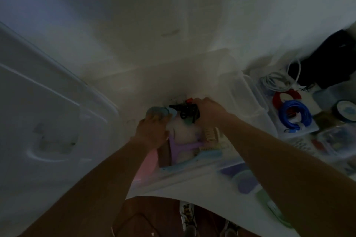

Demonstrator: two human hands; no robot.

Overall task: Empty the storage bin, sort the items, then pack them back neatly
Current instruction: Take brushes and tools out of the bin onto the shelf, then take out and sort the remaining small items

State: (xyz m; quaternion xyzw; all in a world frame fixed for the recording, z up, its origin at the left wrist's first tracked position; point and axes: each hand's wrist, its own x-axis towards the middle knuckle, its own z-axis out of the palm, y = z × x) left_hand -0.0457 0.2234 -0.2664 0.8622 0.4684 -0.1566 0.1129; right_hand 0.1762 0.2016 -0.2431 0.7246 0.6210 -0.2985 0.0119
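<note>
Clear storage bin (248,90), both hands inside

White table (173,15), brown floor (154,215), patterned shoes (187,215) below the table edge

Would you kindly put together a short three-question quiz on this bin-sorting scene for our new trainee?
1. True or false: both hands are inside the clear storage bin.
2. Which hand grips the black tangled item? A) left hand B) right hand
3. Fill in: the blue cable coil lies to the ____ of the bin.

Key:
1. True; both reach in among its contents.
2. B; the right hand's fingers curl over it, while the left hand holds a pale blue rounded item.
3. Right, below a white cable.
</note>
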